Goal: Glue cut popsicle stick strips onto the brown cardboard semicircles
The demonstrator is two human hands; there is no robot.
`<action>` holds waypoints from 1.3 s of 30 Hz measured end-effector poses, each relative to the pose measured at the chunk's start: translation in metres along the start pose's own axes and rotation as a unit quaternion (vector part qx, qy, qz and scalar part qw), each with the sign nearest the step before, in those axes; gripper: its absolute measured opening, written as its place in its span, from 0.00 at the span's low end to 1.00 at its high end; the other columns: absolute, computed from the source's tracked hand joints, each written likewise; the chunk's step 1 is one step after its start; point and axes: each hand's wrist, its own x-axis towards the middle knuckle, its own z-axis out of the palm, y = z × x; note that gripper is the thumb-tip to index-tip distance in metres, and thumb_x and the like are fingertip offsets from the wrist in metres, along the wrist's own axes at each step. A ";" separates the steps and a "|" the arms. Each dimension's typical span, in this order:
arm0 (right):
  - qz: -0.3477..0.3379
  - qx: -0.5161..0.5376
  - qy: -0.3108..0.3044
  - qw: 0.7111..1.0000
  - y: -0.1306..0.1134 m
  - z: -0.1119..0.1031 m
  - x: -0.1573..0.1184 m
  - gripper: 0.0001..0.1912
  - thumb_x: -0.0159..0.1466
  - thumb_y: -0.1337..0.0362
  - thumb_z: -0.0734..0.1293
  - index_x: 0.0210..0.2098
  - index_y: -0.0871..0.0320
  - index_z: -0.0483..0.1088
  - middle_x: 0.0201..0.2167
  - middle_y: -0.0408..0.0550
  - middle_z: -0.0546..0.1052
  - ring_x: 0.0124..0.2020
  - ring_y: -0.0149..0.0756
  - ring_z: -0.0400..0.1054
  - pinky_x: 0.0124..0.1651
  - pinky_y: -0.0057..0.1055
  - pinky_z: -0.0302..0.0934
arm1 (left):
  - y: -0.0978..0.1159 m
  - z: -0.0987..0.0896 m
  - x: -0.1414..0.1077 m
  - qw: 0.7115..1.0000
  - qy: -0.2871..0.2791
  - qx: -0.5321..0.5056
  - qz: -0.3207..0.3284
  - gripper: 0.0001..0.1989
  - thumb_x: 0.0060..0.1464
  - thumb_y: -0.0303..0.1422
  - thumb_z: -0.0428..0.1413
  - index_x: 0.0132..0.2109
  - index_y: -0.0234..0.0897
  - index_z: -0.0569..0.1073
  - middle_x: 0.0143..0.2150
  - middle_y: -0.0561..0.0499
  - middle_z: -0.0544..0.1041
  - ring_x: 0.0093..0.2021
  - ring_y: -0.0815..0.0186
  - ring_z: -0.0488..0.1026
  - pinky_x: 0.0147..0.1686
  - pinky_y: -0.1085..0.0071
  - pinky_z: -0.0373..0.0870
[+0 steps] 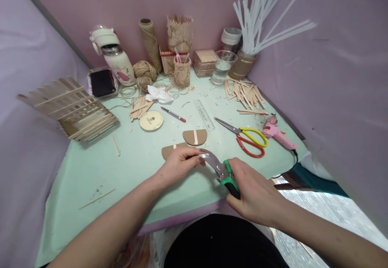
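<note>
Green-and-black handled spring shears [212, 162] with curved metal blades are gripped in my right hand [253, 189]. My left hand [178, 163] is closed in a pinch right at the blades. What it pinches is mostly hidden by the fingers; a small pale bit shows by the blades. Just beyond lies a brown half-round piece [189, 138] with a short wooden strip across it. A second brown half-round piece [168, 151] is partly covered by my left hand.
Scissors [239, 131], a pink glue gun [279, 134] and a clear ruler [205, 114] lie beyond my right hand. A slatted stick basket [87, 118] stands at left. Behind are a pen [173, 114], round lid [150, 121], cup of water [222, 72] and loose sticks [245, 92].
</note>
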 end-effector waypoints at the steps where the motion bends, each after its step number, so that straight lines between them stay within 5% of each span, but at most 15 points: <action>1: 0.003 -0.002 0.000 1.000 0.000 0.000 0.000 0.14 0.54 0.67 0.63 0.39 0.55 0.58 0.35 0.48 0.69 0.33 0.40 0.64 0.29 0.30 0.51 | 0.000 0.000 0.000 1.000 -0.003 -0.001 0.001 0.09 0.54 0.31 0.56 0.35 0.37 0.81 0.33 0.50 0.80 0.34 0.66 0.73 0.34 0.72 0.67; 14: 0.028 -0.020 -0.038 0.999 0.001 0.001 -0.002 0.12 0.55 0.67 0.63 0.35 0.53 0.53 0.30 0.44 0.67 0.28 0.36 0.61 0.27 0.29 0.44 | 0.000 0.001 0.000 1.000 -0.010 -0.013 0.009 0.08 0.53 0.30 0.56 0.32 0.36 0.80 0.31 0.51 0.78 0.33 0.68 0.70 0.34 0.73 0.65; 23: 0.060 0.232 0.022 0.971 -0.003 -0.001 0.008 0.13 0.57 0.68 0.59 0.42 0.52 0.55 0.29 0.39 0.67 0.29 0.35 0.63 0.31 0.31 0.59 | -0.005 0.004 0.002 0.992 0.046 -0.109 -0.044 0.12 0.54 0.39 0.61 0.39 0.36 0.81 0.33 0.48 0.80 0.30 0.69 0.68 0.32 0.73 0.66; 32: 0.025 0.131 0.071 0.988 -0.016 0.019 0.014 0.16 0.56 0.67 0.62 0.44 0.54 0.59 0.39 0.48 0.68 0.40 0.42 0.66 0.41 0.38 0.61 | -0.006 0.005 0.003 0.984 0.079 -0.158 -0.023 0.09 0.52 0.37 0.61 0.34 0.35 0.80 0.31 0.49 0.79 0.29 0.70 0.67 0.33 0.73 0.65; 39: 0.014 0.092 0.091 0.991 -0.020 0.026 0.019 0.14 0.56 0.67 0.62 0.42 0.56 0.59 0.38 0.50 0.66 0.40 0.44 0.64 0.42 0.40 0.61 | -0.009 0.004 0.003 0.983 0.078 -0.164 -0.012 0.06 0.52 0.33 0.60 0.35 0.35 0.80 0.27 0.52 0.75 0.29 0.71 0.69 0.32 0.74 0.65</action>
